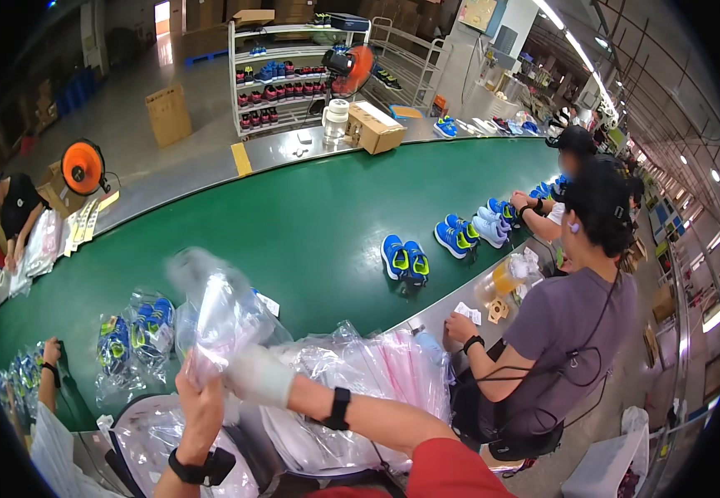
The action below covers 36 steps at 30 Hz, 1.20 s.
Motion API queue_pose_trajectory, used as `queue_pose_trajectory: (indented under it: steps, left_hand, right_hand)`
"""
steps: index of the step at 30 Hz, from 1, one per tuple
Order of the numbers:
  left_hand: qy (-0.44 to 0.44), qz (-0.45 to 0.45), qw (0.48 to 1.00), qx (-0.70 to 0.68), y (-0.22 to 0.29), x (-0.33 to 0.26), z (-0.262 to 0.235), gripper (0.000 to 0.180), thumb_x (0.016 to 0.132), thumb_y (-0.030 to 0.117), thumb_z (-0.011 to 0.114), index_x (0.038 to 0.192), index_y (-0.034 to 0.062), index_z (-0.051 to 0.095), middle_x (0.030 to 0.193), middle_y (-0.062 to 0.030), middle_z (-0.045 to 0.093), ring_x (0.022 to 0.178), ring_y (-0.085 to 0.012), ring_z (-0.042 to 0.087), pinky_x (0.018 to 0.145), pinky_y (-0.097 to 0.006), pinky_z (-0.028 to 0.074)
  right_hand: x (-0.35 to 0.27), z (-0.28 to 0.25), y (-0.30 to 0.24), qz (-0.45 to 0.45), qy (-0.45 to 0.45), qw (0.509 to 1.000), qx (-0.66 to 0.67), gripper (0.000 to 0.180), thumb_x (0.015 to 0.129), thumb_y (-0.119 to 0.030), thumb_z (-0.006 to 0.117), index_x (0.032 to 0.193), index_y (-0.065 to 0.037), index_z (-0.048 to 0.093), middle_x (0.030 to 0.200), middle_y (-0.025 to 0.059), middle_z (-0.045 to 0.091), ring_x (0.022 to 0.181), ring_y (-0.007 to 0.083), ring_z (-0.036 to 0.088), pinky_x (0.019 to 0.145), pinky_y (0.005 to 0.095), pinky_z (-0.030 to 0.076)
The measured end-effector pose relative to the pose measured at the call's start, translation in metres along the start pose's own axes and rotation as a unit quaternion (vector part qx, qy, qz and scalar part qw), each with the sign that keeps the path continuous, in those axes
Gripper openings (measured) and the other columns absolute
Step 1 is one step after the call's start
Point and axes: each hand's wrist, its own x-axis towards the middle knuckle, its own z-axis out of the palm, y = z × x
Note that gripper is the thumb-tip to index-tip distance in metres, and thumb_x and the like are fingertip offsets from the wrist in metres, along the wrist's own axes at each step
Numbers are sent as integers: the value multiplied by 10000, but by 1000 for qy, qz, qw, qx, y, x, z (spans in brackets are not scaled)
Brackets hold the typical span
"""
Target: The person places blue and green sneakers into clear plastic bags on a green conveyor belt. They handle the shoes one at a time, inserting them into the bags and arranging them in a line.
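Upright in front of me is a clear plastic bag (225, 305), its upper part smeared by motion. My left hand (200, 407) is closed around the bag's lower end. Against the bag's right side is my right hand (262, 375) in a white glove, so blurred that its fingers cannot be made out. Just beyond the bag a white tag (269, 304) and a bit of blue show; the rest is hidden. Below my right forearm lies a heap of clear and pinkish plastic bags (360, 365). Left of my hands, two bagged pairs of blue shoes (113, 344) rest on the green belt.
The green conveyor belt (310, 216) runs across, carrying unbagged blue sneakers (406, 261) to the right. A co-worker in a purple shirt (568, 332) sits close on my right. Another person's hand (51, 353) reaches in at left. Beyond stand an orange fan (83, 168) and a shoe rack (281, 79).
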Motion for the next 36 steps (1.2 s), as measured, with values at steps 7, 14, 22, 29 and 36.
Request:
queue_pose_trajectory:
  steps: [7, 14, 22, 29, 36]
  left_hand:
    - [-160, 85, 962, 206, -27, -36, -61, 182, 675, 37, 587, 855, 46, 610, 684, -202, 583, 580, -349, 567, 539, -356, 457]
    - [197, 191, 884, 380, -57, -1, -158, 272, 700, -30, 568, 972, -22, 582, 725, -172, 635, 606, -283, 615, 572, -335, 463]
    - [12, 283, 883, 373, -27, -5, -142, 189, 616, 62, 596, 799, 68, 644, 516, -114, 504, 468, -295, 507, 454, -361, 396]
    - [-100, 20, 804, 586, -29, 85, -150, 265, 772, 148, 528, 994, 35, 617, 764, -236, 614, 697, -391, 596, 589, -442, 476]
    - [206, 39, 918, 338, -43, 46, -287, 255, 891, 189, 514, 988, -30, 602, 779, -108, 631, 714, -163, 554, 634, -318, 432]
  right_hand:
    - [9, 40, 8, -6, 100, 988, 117, 244, 761, -214, 568, 936, -50, 610, 785, 154, 616, 727, 297, 602, 687, 372, 494]
    - [120, 89, -77, -3, 148, 935, 322, 235, 798, -209, 531, 946, -47, 617, 823, 151, 642, 732, 304, 620, 644, 398, 490]
    - [180, 162, -86, -195, 134, 929, 286, 264, 806, -204, 543, 995, -35, 615, 925, 176, 613, 788, 309, 602, 663, 391, 484]
    - [186, 183, -89, -74, 98, 992, -4, 177, 769, -133, 524, 898, -87, 637, 866, 161, 630, 759, 331, 620, 634, 397, 496]
    - [92, 5, -44, -101, 203, 892, 392, 169, 826, -148, 550, 948, -55, 622, 838, 138, 624, 762, 267, 623, 680, 323, 486]
